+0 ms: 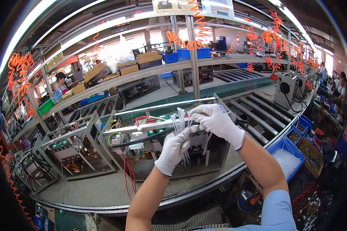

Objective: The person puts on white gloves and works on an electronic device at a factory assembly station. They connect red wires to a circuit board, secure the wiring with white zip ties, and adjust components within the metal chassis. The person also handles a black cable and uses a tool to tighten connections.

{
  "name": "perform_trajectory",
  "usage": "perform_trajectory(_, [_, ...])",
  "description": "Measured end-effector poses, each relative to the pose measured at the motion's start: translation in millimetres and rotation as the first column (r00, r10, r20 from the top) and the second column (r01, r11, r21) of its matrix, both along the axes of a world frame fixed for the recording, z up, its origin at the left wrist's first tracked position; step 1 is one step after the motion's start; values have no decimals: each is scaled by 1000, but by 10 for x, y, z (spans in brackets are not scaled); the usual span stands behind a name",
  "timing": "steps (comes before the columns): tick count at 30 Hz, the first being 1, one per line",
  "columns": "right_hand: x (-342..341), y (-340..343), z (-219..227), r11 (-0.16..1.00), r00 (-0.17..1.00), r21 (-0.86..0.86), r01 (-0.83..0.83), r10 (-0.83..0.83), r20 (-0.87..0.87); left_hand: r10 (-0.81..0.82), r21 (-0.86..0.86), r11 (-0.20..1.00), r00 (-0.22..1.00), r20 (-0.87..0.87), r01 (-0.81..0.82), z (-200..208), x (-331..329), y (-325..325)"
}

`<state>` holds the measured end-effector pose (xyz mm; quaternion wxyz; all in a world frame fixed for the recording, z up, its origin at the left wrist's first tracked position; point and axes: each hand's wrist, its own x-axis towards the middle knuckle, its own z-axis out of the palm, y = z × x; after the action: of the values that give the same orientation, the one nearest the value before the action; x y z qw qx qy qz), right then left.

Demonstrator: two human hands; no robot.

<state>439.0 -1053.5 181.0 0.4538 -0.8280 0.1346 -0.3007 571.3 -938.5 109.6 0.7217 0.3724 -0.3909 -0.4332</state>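
A bundle of thin white cable ties (179, 120) stands upright in my left hand (174, 148), whose gloved fingers are wrapped round it; the lower ends of the ties stick out below. My right hand (216, 121), also in a white glove, has its fingertips pinched on a cable tie at the right edge of the bundle. Both hands are in front of an open metal chassis (142, 163) with wiring inside. A black cable (142, 143) runs along its front, and red wires (128, 175) hang down over its near side.
More open chassis (74, 156) stand to the left on the curved bench. Rollers (264, 115) lie to the right. A blue bin (287, 159) with clear bags and boxes of small parts (310, 156) sit at the right. Orange coiled hoses (196, 23) hang overhead. Other people work farther off.
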Motion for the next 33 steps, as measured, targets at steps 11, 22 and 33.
perform_trajectory(11, [-359, -447, 414, 970, 759, -196, 144, 19, 651, -2, -38, 999, 1000, 24, 3, -48, 38, -24])
perform_trajectory(22, [331, -502, -15, 903, 961, -363, -229, 150, -231, 153, 137, 980, 986, -63, -144, 14, -60, 0])
perform_trajectory(33, [374, -580, -66, 939, 967, -268, -215, 165, -195, 305, 174, 920, 921, 242, -350, 56, -129, -157])
